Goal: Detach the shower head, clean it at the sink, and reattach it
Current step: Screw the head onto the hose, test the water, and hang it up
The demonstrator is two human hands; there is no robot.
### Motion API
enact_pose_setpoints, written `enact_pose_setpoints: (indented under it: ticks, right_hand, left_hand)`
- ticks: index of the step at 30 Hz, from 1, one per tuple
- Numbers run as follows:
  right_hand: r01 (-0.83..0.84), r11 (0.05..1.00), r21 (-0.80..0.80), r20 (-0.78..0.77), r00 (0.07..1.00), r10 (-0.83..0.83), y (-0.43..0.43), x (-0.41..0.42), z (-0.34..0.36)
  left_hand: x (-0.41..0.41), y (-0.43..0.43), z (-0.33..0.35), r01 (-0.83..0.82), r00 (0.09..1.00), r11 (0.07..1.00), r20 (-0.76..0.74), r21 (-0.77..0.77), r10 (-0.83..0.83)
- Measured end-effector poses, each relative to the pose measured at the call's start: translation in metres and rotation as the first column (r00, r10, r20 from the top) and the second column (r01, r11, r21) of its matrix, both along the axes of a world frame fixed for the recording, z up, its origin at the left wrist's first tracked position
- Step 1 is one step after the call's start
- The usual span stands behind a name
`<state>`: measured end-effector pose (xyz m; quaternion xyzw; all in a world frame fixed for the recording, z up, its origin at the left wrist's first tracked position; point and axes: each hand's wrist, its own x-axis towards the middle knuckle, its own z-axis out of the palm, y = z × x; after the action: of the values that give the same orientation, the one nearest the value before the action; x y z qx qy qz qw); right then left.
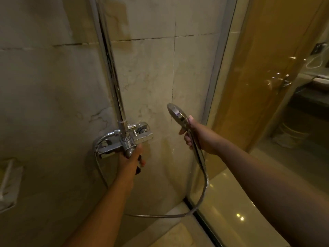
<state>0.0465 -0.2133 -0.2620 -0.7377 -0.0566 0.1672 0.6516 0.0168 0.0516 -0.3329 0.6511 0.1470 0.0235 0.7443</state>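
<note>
- Both hands are stretched out toward the tiled wall (151,68) of a shower stall.
- Right hand (197,138): it is closed around the handle of the shower head (177,114), with the thumb laid along the top of the handle and the fingers curled under it.
- The shower head is held in the air off any holder, to the right of the tap (124,141) and apart from it, with its round face turned to the left toward the wall.
- A metal hose (203,191) is seen hanging from the bottom of the handle, looping down to the floor (178,234), then running left and up behind the left forearm to the left end of the tap.
- Left hand (132,157): it is placed under the middle of the tap, with its fingers wrapped around the chrome knob (128,152) that points down from the tap body; the thumb is seen on the right side.
- A chrome pipe (112,73) is fixed upright above the tap and runs out of the top of the view.
- A glass door (267,86) is seen at the right, just behind the right hand.
- A metal tray (8,184) is mounted on the wall at the far left, low down.
</note>
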Motion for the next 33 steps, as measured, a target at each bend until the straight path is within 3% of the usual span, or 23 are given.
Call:
enact_pose_setpoints:
  ticks: [3, 7, 9, 11, 12, 14, 16, 20, 26, 28, 31, 33]
  right_hand:
    - [-0.111, 0.992, 0.056, 0.008, 0.994, 0.111, 0.004, 0.012, 0.01]
    - [-0.277, 0.943, 0.184, -0.013, 0.959, 0.284, 0.006, 0.028, 0.02]
    - [-0.331, 0.906, 0.264, -0.044, 0.934, 0.354, 0.006, 0.032, 0.024]
    - [-0.39, 0.86, 0.328, -0.054, 0.901, 0.43, 0.005, 0.033, 0.028]
    - [-0.407, 0.84, 0.359, -0.069, 0.886, 0.459, 0.005, 0.03, 0.031]
    - [-0.412, 0.821, 0.396, -0.1, 0.869, 0.485, 0.005, 0.025, 0.04]
    - [-0.404, 0.811, 0.422, -0.114, 0.864, 0.49, 0.01, 0.023, 0.053]
    - [-0.433, 0.755, 0.492, -0.118, 0.826, 0.551, 0.017, 0.021, 0.082]
    - [-0.453, 0.683, 0.574, 0.009, 0.837, 0.548, 0.031, 0.014, 0.121]
    - [-0.449, 0.701, 0.554, 0.075, 0.866, 0.495, 0.034, 0.013, 0.129]
    - [-0.429, 0.854, 0.293, 0.239, 0.898, 0.369, 0.037, 0.013, 0.141]
    - [-0.408, 0.907, 0.101, 0.369, 0.862, 0.347, 0.037, 0.011, 0.155]
  left_hand:
    - [-0.005, -0.006, 0.002, -0.068, 0.998, 0.997, 0.013, -0.04, 0.068]
    - [-0.02, -0.029, 0.011, -0.263, 0.963, 0.963, -0.04, 0.056, 0.266]
    - [-0.032, -0.047, 0.007, -0.412, 0.903, 0.907, -0.094, 0.082, 0.419]
    - [-0.048, -0.072, 0.0, -0.527, 0.828, 0.85, -0.22, 0.011, 0.516]
    - [-0.058, -0.086, -0.005, -0.524, 0.82, 0.851, -0.29, -0.036, 0.493]
    - [-0.075, -0.125, 0.005, -0.375, 0.894, 0.923, -0.295, -0.08, 0.338]
    - [-0.08, -0.155, 0.02, -0.138, 0.971, 0.99, -0.196, 0.027, 0.14]
    - [-0.082, -0.172, 0.055, 0.146, 0.989, 0.971, -0.065, 0.187, -0.136]
    - [-0.077, -0.149, 0.087, 0.073, 0.983, 0.962, 0.142, 0.264, -0.114]
    - [-0.072, -0.14, 0.105, 0.043, 0.976, 0.96, 0.195, 0.275, -0.099]
    - [-0.062, -0.126, 0.139, 0.014, 0.958, 0.96, 0.27, 0.28, -0.093]
    - [-0.058, -0.115, 0.165, -0.01, 0.945, 0.952, 0.314, 0.307, -0.091]
